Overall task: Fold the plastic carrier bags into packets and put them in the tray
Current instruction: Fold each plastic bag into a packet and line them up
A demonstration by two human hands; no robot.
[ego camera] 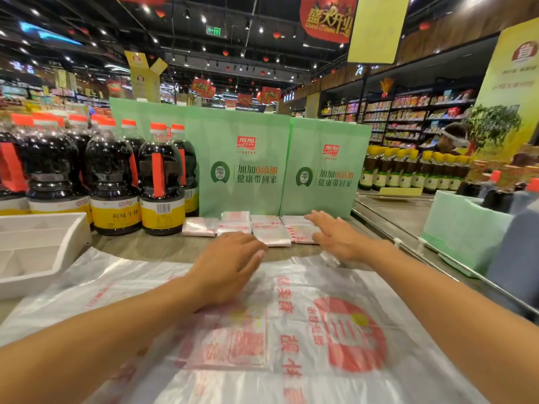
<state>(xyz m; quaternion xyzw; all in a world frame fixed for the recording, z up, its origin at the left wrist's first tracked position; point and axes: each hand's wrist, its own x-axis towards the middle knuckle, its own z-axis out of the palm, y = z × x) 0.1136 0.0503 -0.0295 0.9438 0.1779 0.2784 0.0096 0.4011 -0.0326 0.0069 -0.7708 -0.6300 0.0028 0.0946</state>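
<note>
Head view: nearest lies a plastic carrier bag (291, 330) spread flat on the worktop (163, 246), translucent white with red lettering and a round red logo towards its right side, its film slightly wrinkled and blurred. The left hand (227, 266) rests palm down on the bag's far middle part, fingers straight and together, its grip released. The right hand (332, 234) is at the bag's far right corner with fingers spread and its grip likewise released; whether it touches the bag or the packets beside it cannot be told. Left of the bag sits a white tray (38, 225), divided into compartments by low walls. Just beyond the bag, a row of folded packets (262, 228) lies on the worktop, flat white rectangles with red print, some overlapping. Behind them stand two pale green printed bags (242, 170), upright and side by side. To their left stand dark sauce bottles (113, 176) with orange caps and yellow labels. At the right, a pale green box (463, 228) holds more dark bottles (495, 199). Farther off run stocked shop shelves (408, 112).
</note>
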